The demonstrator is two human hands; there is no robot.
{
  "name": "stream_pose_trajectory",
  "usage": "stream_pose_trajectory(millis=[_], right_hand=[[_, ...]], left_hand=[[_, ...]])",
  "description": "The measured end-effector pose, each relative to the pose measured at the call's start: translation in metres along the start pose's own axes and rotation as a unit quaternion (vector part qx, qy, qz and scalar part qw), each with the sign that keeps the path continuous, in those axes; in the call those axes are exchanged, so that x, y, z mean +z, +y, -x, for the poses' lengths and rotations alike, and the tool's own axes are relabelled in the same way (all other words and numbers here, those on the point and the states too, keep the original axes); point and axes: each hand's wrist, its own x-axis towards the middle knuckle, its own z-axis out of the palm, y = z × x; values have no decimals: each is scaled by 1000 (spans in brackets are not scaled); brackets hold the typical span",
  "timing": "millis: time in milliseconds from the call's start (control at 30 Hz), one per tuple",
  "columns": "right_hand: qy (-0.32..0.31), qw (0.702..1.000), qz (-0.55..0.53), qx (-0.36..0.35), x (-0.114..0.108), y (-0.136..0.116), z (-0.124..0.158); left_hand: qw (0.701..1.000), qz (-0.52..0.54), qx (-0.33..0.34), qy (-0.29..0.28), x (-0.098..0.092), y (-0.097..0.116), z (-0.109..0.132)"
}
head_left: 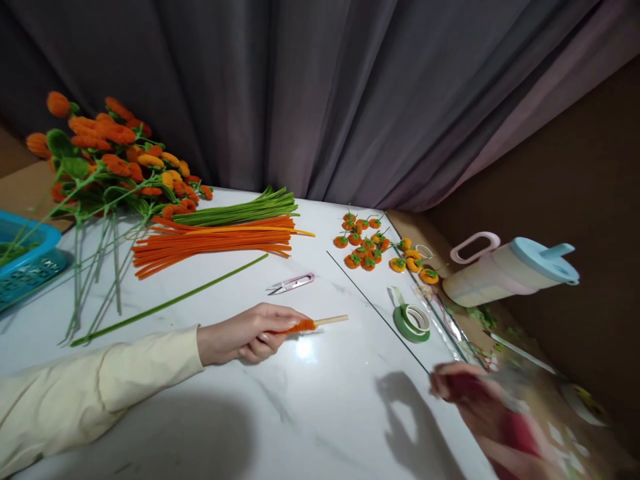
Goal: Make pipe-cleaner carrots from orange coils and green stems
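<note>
My left hand (250, 333) rests on the white marble table (310, 407) with its fingers closed round a wooden stick (330, 321) that has orange pipe cleaner (300, 326) wound on it. My right hand (480, 400) is at the table's right edge, smeared by motion; its fingers cannot be made out. A small pair of pink thread snips (291, 283) lies just beyond the stick. A roll of green tape (413, 322) sits to the right of the stick.
Bundles of orange (210, 243) and green pipe cleaners (235, 212) lie at the back. Orange flowers on green stems (110, 167) spread at the left by a blue basket (25, 257). Several small orange pumpkins (367, 243) and a lidded jug (510, 270) sit at right.
</note>
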Motion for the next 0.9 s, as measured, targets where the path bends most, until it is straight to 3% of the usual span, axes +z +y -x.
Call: stream_pose_trajectory(millis=[67, 133, 300, 500, 900], right_hand=[[-44, 997, 26, -63, 28, -29, -14], [-47, 988, 87, -119, 51, -48, -30], [-2, 951, 198, -239, 88, -53, -54], [30, 940, 236, -243, 96, -39, -50], [42, 946, 231, -222, 104, -43, -48]], left_hand=[[1000, 2, 12, 15, 1, -1, 1], [999, 5, 26, 31, 2, -3, 1], [998, 19, 42, 46, 2, -3, 0], [998, 20, 41, 46, 1, -3, -2], [998, 16, 40, 41, 0, -5, -3]])
